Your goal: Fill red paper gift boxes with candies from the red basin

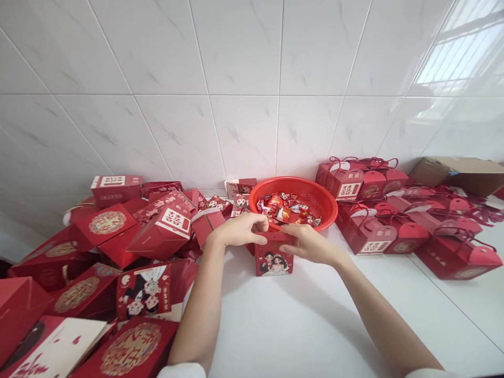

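A small red gift box (274, 262) with a cartoon bride and groom on its front stands upright on the white surface before me. My left hand (244, 230) is curled at its upper left corner, the thumb against the box's top. On the other side, my right hand (309, 243) pinches the upper right edge, its thumb across the front. Parts of the box top are hidden by my fingers. Right behind it sits a red plastic basket (331, 202) holding wrapped candies (284, 212).
Red gift boxes (106, 223) lie in a loose heap on the left. Boxes with cord handles (372, 231) stand in rows on the right, near a brown cardboard box (464, 170). A tiled wall (244, 131) rises behind.
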The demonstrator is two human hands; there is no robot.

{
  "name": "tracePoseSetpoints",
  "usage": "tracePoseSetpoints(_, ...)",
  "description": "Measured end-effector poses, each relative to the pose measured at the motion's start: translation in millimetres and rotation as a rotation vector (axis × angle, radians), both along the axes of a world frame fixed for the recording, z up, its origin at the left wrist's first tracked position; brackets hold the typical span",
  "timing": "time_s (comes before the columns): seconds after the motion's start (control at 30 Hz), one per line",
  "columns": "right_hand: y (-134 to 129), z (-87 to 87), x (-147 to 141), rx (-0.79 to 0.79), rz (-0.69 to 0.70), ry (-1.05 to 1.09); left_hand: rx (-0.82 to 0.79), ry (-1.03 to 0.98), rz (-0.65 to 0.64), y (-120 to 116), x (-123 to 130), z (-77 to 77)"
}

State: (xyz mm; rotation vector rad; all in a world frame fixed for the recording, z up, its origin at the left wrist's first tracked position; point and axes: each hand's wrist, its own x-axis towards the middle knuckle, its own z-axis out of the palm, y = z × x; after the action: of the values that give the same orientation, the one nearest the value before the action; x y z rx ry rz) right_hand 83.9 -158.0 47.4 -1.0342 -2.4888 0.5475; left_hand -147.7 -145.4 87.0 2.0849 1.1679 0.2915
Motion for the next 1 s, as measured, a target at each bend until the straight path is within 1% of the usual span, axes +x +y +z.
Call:
tracePoseSetpoints(0.1, 3, -0.9, 3, -0.04, 0.058, 0.053, -0.01, 0.068, 0.0, 5, 3, -8.1)
tracePoseSetpoints(0.2, 9, -6.8, 3, -0.066, 0.046, 0.109, 0.005, 0.126, -0.014, 8, 4, -11.7)
tracePoseSetpoints(0.3, 12, -12.0, 2, -0.132, 0.067, 0.183, 0.022, 0.134, -0.012, 7, 4, -9.0)
tracePoseSetpoints(0.4, 6, -10.1, 6, -0.15, 0.081, 0.244, -0.004, 0.104, -0.048, 3, 5, -1.9)
tracePoseSetpoints(0.5, -11, 1.0, 26, -0.183, 0.073, 0.312, -0.037, -0.004, -0.065, -2, 8, 4.8)
tracePoseSetpoints(0.57, -27, 12.3, 52, -0.213, 0.014, 0.387, -0.026, -0.089, -0.031, -3, 10, 6.4)
tracePoseSetpoints(0.6, -36, 18.9, 69, -0.212, -0.044, 0.431, -0.017, -0.12, -0.014, -2, 11, 6.2)
tracePoseSetpoints(0.63, -46, 25.8, 88, -0.192, -0.118, 0.486, -0.01, -0.14, -0.002, -1, 11, 5.4)
tracePoseSetpoints(0.67, -55, 33.2, 108, -0.139, -0.221, 0.535, -0.003, -0.148, 0.009, 0, 12, 4.1)
tracePoseSetpoints(0.7, -63, 40.8, 130, -0.039, -0.352, 0.608, 0.003, -0.143, 0.021, 2, 12, 2.4)
tracePoseSetpoints(0.77, -77, 56.2, 174, 0.251, -0.693, 0.772, 0.009, -0.113, 0.047, 5, 11, -1.4)
tracePoseSetpoints(0.83, -84, 69.9, 215, 0.51, -1.059, 0.842, 0.01, -0.094, 0.07, 7, 9, -4.7)
tracePoseSetpoints(0.9, -85, 79.1, 251, 0.591, -1.411, 0.759, 0.017, -0.089, 0.088, 9, 6, -6.9)
tracePoseSetpoints(0.93, -84, 81.1, 268, 0.595, -1.559, 0.68, 0.022, -0.089, 0.098, 10, 5, -7.5)
tracePoseSetpoints(1.0, -81, 79.1, 299, 0.569, -1.769, 0.445, 0.025, -0.085, 0.12, 10, 3, -8.2)
